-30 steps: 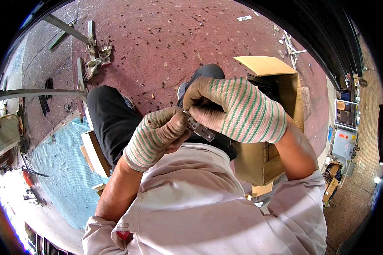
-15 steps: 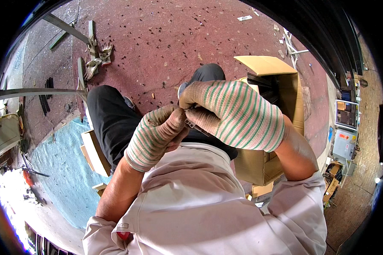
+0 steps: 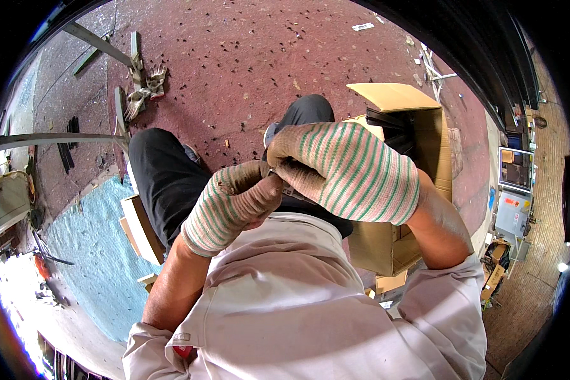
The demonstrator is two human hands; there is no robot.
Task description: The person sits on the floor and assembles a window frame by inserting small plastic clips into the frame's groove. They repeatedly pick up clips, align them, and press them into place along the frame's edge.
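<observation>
In a striped knit work glove, my left hand (image 3: 237, 201) is closed in a pinch, its fingertips meeting those of my right hand. My right hand (image 3: 342, 170), gloved the same way, is closed too, its thumb and fingers pressed together. Between and just under the fingertips shows a small dark metal-looking part (image 3: 289, 190). Most of that part is hidden by the gloves, so its kind does not show. Both hands are above my lap, in front of my white shirt (image 3: 278, 278).
An open cardboard box (image 3: 436, 152) with long dark strips (image 3: 386, 121) inside stands at my right. Spare gloves (image 3: 147, 90) hang on a metal frame (image 3: 121, 107) at left. A blue sheet (image 3: 85, 253) covers floor there. Small dark bits litter the red floor (image 3: 234, 69).
My left hand has shifted slightly, its thumb now lying straighter toward the right fingertips. Less of the small dark part shows beneath my right hand, which has barely moved.
</observation>
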